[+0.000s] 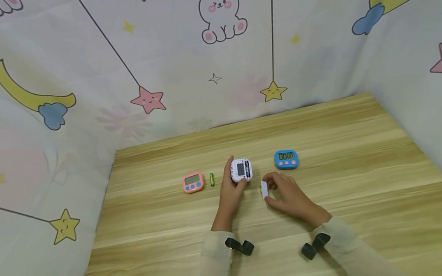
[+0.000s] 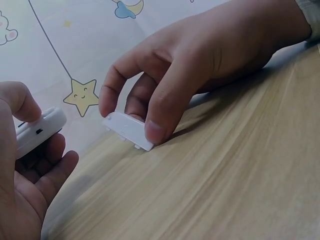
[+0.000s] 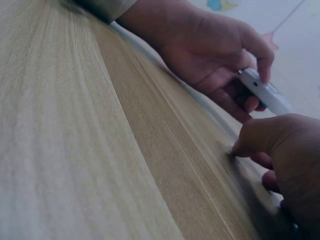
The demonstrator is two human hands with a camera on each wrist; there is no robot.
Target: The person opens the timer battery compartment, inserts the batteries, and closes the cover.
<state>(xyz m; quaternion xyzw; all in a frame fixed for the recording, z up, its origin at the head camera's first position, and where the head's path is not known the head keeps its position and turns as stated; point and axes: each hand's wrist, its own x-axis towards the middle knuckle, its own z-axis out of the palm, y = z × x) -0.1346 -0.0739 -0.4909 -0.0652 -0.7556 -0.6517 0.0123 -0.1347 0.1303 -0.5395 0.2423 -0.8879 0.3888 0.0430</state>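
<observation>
My left hand (image 1: 230,193) grips a white digital timer (image 1: 237,170), its back turned up. A battery (image 1: 247,169) lies in the timer's uncovered slot, along the right side. In the left wrist view the thumb presses on the edge of this timer (image 2: 44,131) while fingers curl beneath it. Just to the right, my right hand (image 1: 288,195) pinches a small white battery cover (image 1: 264,189) between thumb and fingers. The cover (image 2: 129,131) is tilted close over the table, with small tabs along its lower edge. It is hidden in the right wrist view.
A pink timer (image 1: 193,182) and a green battery (image 1: 212,179) lie left of the hands on the wooden table (image 1: 154,236). Behind the right hand lies a blue timer (image 1: 286,159) with digits on its display. A patterned cloth (image 1: 185,63) hangs around the table's back and sides.
</observation>
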